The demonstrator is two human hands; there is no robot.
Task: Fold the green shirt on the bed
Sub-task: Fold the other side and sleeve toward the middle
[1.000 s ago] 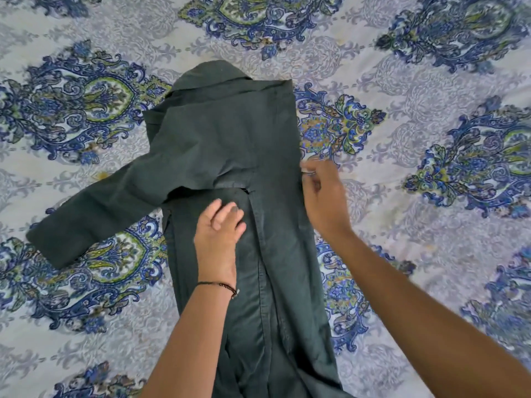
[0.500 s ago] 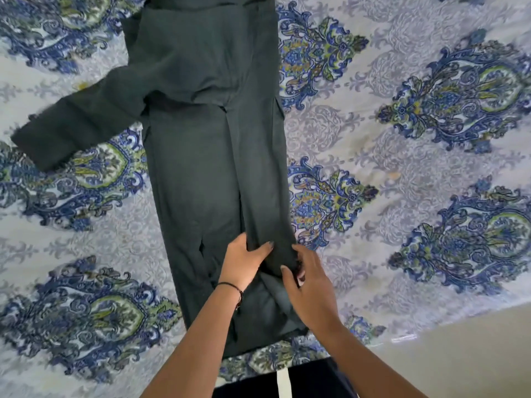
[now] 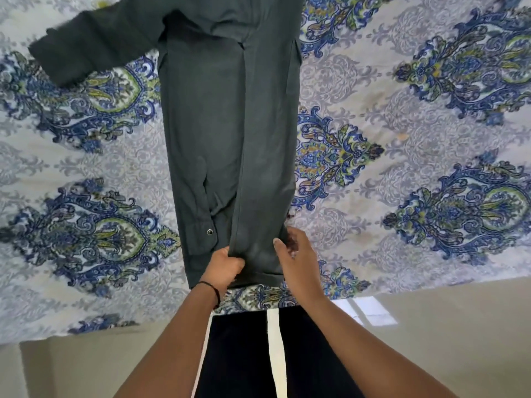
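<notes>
Step in hand, as judged: one side of the dark green long-sleeved cloth shirt (image 3: 230, 124) is folded over the body and is being straightened at the hem. The shirt lies lengthwise on the bed's blue-and-white patterned sheet (image 3: 402, 124), hem at the near edge. Left hand (image 3: 224, 268): fingers curled, gripping the fold's inner edge. Right hand (image 3: 296, 262): thumb on top, pinching the outer edge. The next move calls for folding in the spread sleeve (image 3: 94, 50) toward the left edge.
</notes>
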